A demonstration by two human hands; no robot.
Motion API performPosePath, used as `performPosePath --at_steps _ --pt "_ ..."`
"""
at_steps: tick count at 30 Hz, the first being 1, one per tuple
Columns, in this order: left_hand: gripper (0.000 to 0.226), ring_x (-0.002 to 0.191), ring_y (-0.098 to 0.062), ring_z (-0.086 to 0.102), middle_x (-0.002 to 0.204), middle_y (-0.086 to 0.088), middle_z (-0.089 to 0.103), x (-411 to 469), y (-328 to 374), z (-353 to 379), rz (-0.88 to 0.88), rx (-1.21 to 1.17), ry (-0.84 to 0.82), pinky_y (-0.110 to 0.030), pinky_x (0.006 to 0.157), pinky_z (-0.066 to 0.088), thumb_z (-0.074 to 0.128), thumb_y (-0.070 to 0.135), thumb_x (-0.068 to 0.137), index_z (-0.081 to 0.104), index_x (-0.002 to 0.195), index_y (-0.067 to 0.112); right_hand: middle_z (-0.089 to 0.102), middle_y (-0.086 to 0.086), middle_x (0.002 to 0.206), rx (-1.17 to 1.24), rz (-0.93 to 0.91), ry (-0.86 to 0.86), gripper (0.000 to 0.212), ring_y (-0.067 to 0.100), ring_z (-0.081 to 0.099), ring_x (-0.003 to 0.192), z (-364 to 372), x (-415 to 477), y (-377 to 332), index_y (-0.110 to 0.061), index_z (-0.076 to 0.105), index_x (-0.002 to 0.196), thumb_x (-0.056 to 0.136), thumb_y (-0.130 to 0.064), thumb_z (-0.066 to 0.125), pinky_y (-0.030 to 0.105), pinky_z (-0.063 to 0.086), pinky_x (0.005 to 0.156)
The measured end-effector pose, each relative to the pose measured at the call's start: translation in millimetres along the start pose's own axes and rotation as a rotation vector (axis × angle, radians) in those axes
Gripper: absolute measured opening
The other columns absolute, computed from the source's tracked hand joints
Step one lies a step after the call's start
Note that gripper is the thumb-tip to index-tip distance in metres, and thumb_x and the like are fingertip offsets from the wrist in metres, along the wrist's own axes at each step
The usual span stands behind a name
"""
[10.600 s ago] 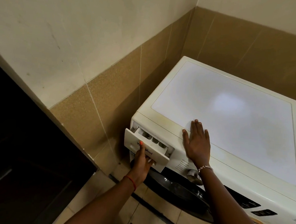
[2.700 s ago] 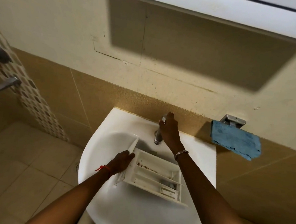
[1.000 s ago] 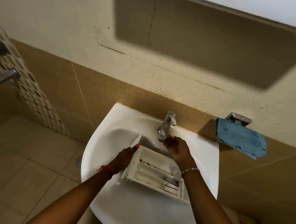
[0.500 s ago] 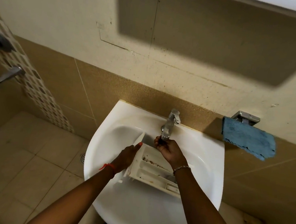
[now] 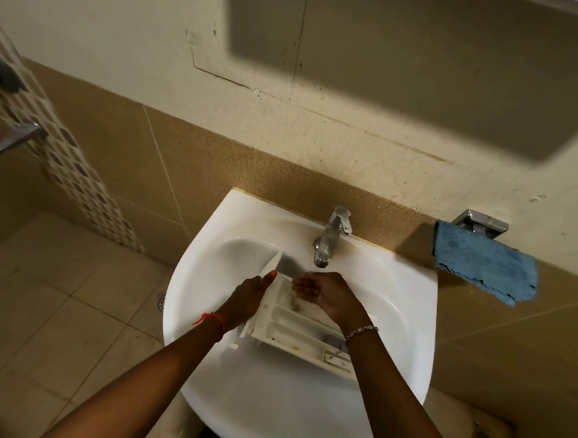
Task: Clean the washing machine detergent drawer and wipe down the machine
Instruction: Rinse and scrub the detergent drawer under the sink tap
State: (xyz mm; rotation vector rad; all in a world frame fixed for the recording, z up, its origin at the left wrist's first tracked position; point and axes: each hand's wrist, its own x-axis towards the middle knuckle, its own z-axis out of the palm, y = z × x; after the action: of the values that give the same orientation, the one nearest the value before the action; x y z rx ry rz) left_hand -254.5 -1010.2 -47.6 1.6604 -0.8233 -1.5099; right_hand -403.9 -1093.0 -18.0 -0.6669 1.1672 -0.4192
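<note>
1. The drawer [image 5: 293, 332] lies in the sink [image 5: 187, 280], toward its back edge and just below the tap [image 5: 330, 239], with its front panel turned to the left rim.
2. The left hand [image 5: 246, 299] grips that front panel, with the thumb laid along its top edge.
3. The right hand [image 5: 330, 298] hangs over the drawer's rear compartment with its fingers curled. Whether they press on the plastic or only cup water, I cannot tell.
4. Brown residue shows in the rear compartment. To rinse well, I would tilt the drawer so the water runs toward the drain, and rub each compartment's corners with the fingertips.
5. A firm left grip matters, since a wet drawer probably slips.
6. The blue cloth [image 5: 482, 266] hangs on the wall beyond the sink's right edge, untouched and ready for wiping.
7. Half a second ago the right fingertips were up at the spout; now they sit lower, over the drawer. The left hand's grip is unchanged.
8. Ten seconds ago the drawer was still in the machine.
</note>
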Motion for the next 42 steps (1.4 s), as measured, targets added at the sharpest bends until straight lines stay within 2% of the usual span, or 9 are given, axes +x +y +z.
performPosePath --at_steps 9,13,16,20,26,29,32,35,42 --pt "0.047 0.103 -0.041 0.060 0.113 -0.026 0.060 -1.0 0.8 0.3 -0.004 -0.048 0.003 -0.053 0.095 0.047 0.036 0.041 0.096 0.052 0.119 0.003 0.058 0.018 0.077 0.627 0.035 -0.051 0.024 0.026 0.055 0.078 0.6 12.0 -4.6 0.001 0.054 0.082 0.096 0.000 0.035 0.033 0.057 0.052" --pt "0.065 0.102 -0.039 0.061 0.109 -0.025 0.063 -1.3 -1.9 1.1 -0.004 -0.032 0.014 -0.051 0.095 0.048 0.038 0.059 0.089 0.058 0.114 0.003 0.067 0.024 0.078 0.537 0.130 -0.208 0.031 0.035 0.067 0.076 5.8 10.0 7.0 0.007 0.059 0.088 0.097 -0.002 0.032 0.039 0.058 0.061" --pt "0.057 0.101 -0.039 0.061 0.109 -0.025 0.063 -1.5 -0.9 2.7 -0.002 -0.035 0.007 -0.045 0.093 0.050 0.031 0.049 0.095 0.060 0.112 0.003 0.069 0.026 0.091 0.262 0.204 -0.328 0.038 0.033 0.070 0.082 1.1 5.2 6.3 0.013 0.063 0.096 0.098 -0.009 0.032 0.038 0.058 0.071" --pt "0.051 0.101 -0.036 0.062 0.110 -0.021 0.064 -0.5 -2.8 0.9 0.010 -0.060 -0.024 -0.046 0.093 0.050 0.031 0.045 0.097 0.057 0.119 0.008 0.069 0.024 0.076 0.513 0.123 -0.175 0.026 0.032 0.071 0.068 -2.5 9.4 0.7 0.009 0.058 0.093 0.096 -0.006 0.037 0.038 0.058 0.060" --pt "0.047 0.096 -0.035 0.063 0.100 -0.015 0.064 1.0 -2.2 1.2 0.009 -0.061 -0.021 -0.049 0.093 0.050 0.030 0.043 0.097 0.056 0.116 0.008 0.066 0.020 0.065 0.630 0.037 -0.082 0.024 0.029 0.060 0.078 1.7 12.6 -4.3 0.004 0.056 0.084 0.095 0.000 0.035 0.036 0.057 0.052" --pt "0.053 0.097 -0.034 0.062 0.102 -0.019 0.065 0.4 -3.3 2.3 0.006 -0.042 0.000 -0.045 0.093 0.050 0.029 0.046 0.097 0.060 0.111 0.006 0.069 0.019 0.070 0.496 0.078 -0.202 0.027 0.027 0.069 0.068 7.8 5.3 5.0 0.005 0.057 0.088 0.098 -0.003 0.033 0.036 0.059 0.060" --pt "0.068 0.093 -0.033 0.062 0.100 -0.025 0.065 1.8 -5.0 3.5 0.000 0.012 0.050 -0.044 0.092 0.050 0.028 0.055 0.094 0.063 0.103 -0.002 0.071 0.018 0.083 -0.028 0.180 -0.423 0.030 0.025 0.071 0.079 7.6 -9.6 6.9 0.010 0.059 0.097 0.098 -0.008 0.035 0.033 0.059 0.074" --pt "0.058 0.091 -0.032 0.062 0.097 -0.020 0.065 2.9 -4.9 3.3 -0.015 -0.027 0.026 -0.040 0.087 0.052 0.029 0.050 0.095 0.063 0.102 0.003 0.072 0.017 0.080 -0.156 0.211 -0.359 0.028 0.024 0.071 0.076 2.4 -10.3 1.3 0.010 0.060 0.094 0.096 -0.008 0.039 0.030 0.058 0.073" --pt "0.046 0.098 -0.034 0.062 0.100 -0.014 0.064 3.0 -6.5 1.7 0.008 -0.088 -0.010 -0.043 0.090 0.052 0.030 0.044 0.097 0.059 0.111 0.011 0.069 0.025 0.074 0.524 0.089 -0.137 0.041 0.033 0.070 0.064 -13.8 7.7 -8.7 0.014 0.066 0.074 0.096 -0.002 0.036 0.042 0.057 0.060"
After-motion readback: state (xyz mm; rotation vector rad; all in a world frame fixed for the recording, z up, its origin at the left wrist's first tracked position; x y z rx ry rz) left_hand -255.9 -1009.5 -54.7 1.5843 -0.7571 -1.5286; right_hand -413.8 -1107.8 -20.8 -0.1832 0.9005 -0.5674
